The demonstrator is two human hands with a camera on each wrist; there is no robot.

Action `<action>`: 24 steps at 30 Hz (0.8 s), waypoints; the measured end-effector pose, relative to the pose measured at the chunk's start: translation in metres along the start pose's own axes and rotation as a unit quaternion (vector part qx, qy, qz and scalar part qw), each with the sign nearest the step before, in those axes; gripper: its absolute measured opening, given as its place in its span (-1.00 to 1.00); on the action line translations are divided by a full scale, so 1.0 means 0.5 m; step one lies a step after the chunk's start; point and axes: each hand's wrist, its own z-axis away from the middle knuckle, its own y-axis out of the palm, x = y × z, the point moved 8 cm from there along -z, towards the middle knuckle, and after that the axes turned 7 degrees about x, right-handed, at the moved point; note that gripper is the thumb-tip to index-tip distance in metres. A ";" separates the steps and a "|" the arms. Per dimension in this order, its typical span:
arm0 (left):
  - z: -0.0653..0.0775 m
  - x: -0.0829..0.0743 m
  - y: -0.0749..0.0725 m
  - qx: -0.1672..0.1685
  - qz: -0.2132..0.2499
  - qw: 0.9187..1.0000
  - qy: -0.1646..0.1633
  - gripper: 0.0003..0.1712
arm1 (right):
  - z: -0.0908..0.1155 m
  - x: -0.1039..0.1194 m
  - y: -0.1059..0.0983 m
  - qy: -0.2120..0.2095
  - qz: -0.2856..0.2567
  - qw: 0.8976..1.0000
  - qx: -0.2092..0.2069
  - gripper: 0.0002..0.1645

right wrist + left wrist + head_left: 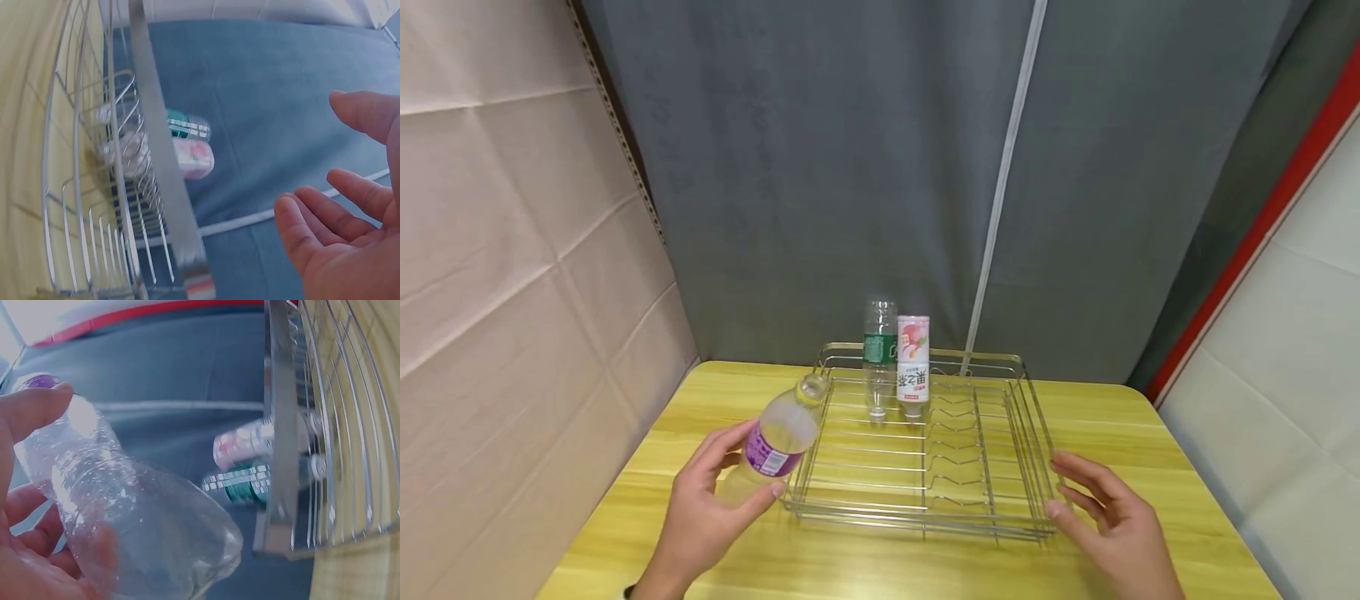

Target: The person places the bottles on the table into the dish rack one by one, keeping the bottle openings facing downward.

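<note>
My left hand (707, 508) holds a clear plastic bottle (790, 425) with a purple label, thumb on one side and fingers on the other. The bottle tilts, its yellow-ringed neck pointing up and to the right, beside the left side of a metal wire rack (922, 523). In the left wrist view the bottle's clear body (144, 519) fills the near part. To the right of the rack is my right hand (1112, 525), fingers loosely bent and holding nothing; the right wrist view shows its fingers (300, 231) apart from the rack.
Inside the rack's back part, a green-labelled clear bottle (880, 348) and a pink-and-white bottle (913, 358) stand neck down, side by side. The rack sits on a yellow wood-grain table (737, 392). A grey curtain (820, 167) hangs behind; pale cloth walls flank both sides.
</note>
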 end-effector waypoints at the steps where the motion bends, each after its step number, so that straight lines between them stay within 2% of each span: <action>1: -0.002 -0.010 0.009 0.012 -0.005 1.000 0.009 -0.05 | -0.002 0.008 0.006 -0.007 0.007 1.000 0.004 -0.32; 8: -0.014 -0.060 0.073 0.091 -0.053 0.994 0.040 -0.08 | -0.016 0.056 0.054 -0.039 0.002 0.998 0.043 -0.32; 11: -0.019 -0.067 0.101 0.125 -0.055 0.990 0.041 -0.12 | -0.021 0.074 0.075 -0.053 -0.001 0.997 0.064 -0.31; 15: -0.029 -0.078 0.136 0.170 -0.049 0.983 0.045 -0.16 | -0.028 0.107 0.103 -0.103 -0.010 0.991 0.087 -0.28; 19: -0.036 -0.088 0.172 0.227 -0.054 0.971 0.050 -0.17 | -0.034 0.132 0.126 -0.142 -0.015 0.984 0.109 -0.24; 24: -0.035 -0.101 0.208 0.296 -0.080 0.949 0.068 -0.15 | -0.037 0.136 0.148 -0.141 -0.006 0.981 0.133 -0.26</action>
